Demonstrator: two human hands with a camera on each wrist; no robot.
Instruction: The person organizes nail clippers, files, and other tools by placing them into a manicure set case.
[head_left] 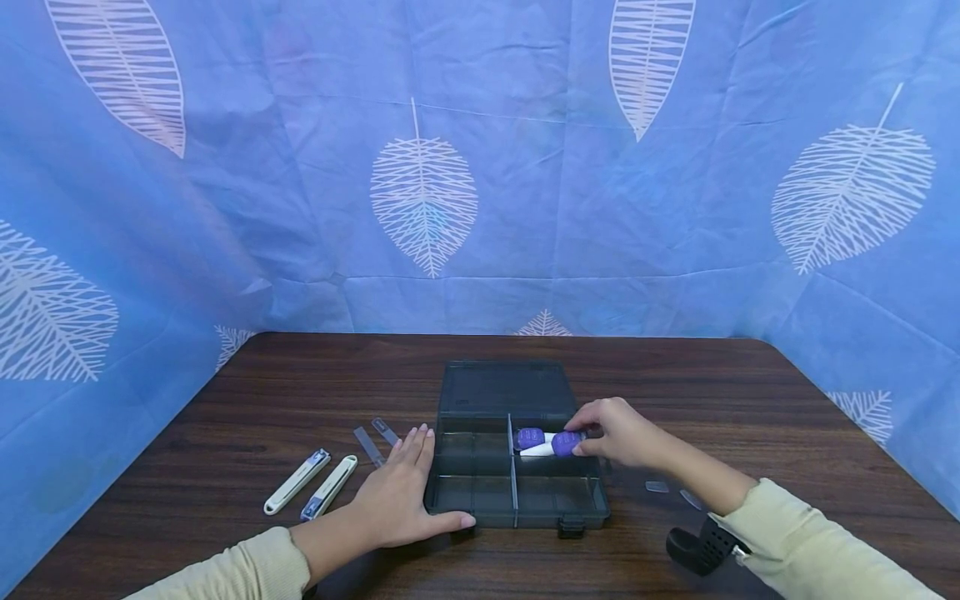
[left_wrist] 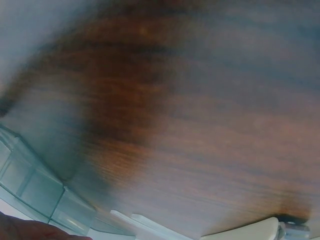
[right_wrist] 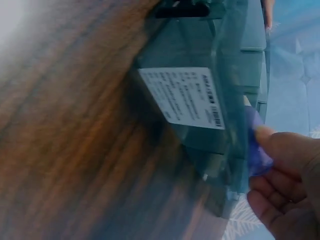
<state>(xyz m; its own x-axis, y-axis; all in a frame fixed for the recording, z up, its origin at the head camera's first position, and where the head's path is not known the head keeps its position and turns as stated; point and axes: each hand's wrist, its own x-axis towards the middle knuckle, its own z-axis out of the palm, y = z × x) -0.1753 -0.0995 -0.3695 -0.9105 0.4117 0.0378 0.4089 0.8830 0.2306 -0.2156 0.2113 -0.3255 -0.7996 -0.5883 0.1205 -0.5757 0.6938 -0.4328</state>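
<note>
A dark translucent organizer box (head_left: 474,497) lies with its lid (head_left: 506,387) folded back. My right hand (head_left: 618,431) pinches a purple nail polish bottle (head_left: 567,442) with a white cap over the back right compartment. Another purple nail polish bottle (head_left: 529,437) lies in that compartment, partly behind the pinched one. In the right wrist view, thumb and fingers hold the purple bottle (right_wrist: 256,145) by the box wall (right_wrist: 200,45), which bears a white label (right_wrist: 185,97). My left hand (head_left: 401,492) rests against the box's left side, fingers straight and thumb at the front edge.
Two nail clippers (head_left: 297,481) lie left of my left hand. Two thin flat strips (head_left: 368,447) sit by its fingertips, partly covered. Right of the box are two small clear pieces (head_left: 657,487). A black device (head_left: 703,546) hangs at my right wrist. Blue leaf-patterned cloth (head_left: 510,208) surrounds the table.
</note>
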